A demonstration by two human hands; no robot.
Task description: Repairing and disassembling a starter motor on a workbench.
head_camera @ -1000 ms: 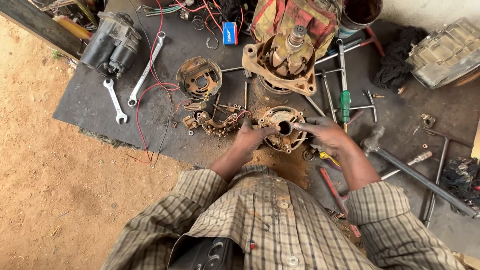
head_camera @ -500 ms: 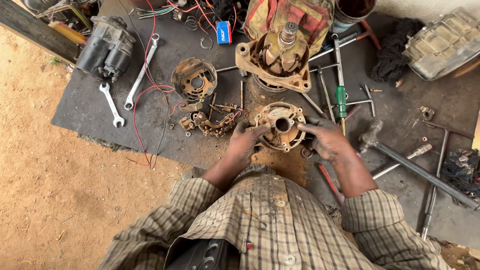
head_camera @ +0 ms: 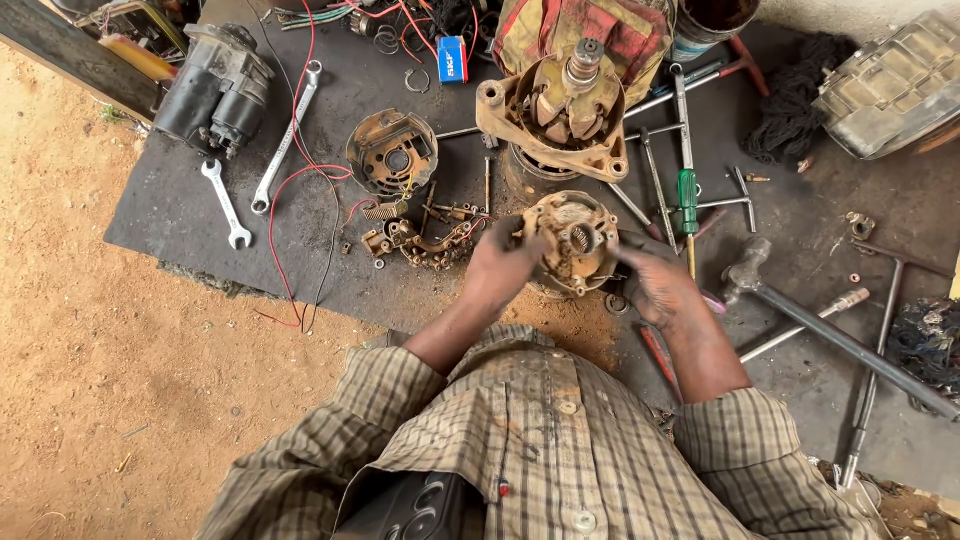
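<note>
- Both hands are on it: the left hand point(head_camera: 503, 262) grips the left rim of a rusty round housing point(head_camera: 573, 240), fingers curled tight around the edge.
- The right hand point(head_camera: 655, 285) clamps the right side, fingers wrapped over the rim, so the part sits pinched between the two palms.
- The housing is at the middle of the dark mat point(head_camera: 190, 215), just near of the big rusty rotor assembly point(head_camera: 553, 105), and whether it rests on the mat or is lifted off it I cannot tell.
- Orange rust dust point(head_camera: 560, 325) lies spread just under the hands, so the grip looks gritty; my read is that a slip could drop the housing onto the small parts below.
- To the left, touching distance away, a rusty rectifier piece point(head_camera: 425, 240) lies with loose bits; a careless sweep of the left forearm could scatter them.
- A green-handled screwdriver point(head_camera: 687, 200) lies just beside the right hand, and a hammer point(head_camera: 745, 280) close behind the wrist; drawing the elbow back could knock either.
- Far left, two spanners point(head_camera: 285, 135) and a dark starter motor point(head_camera: 212, 90) sit well apart, out of harm's way.
</note>
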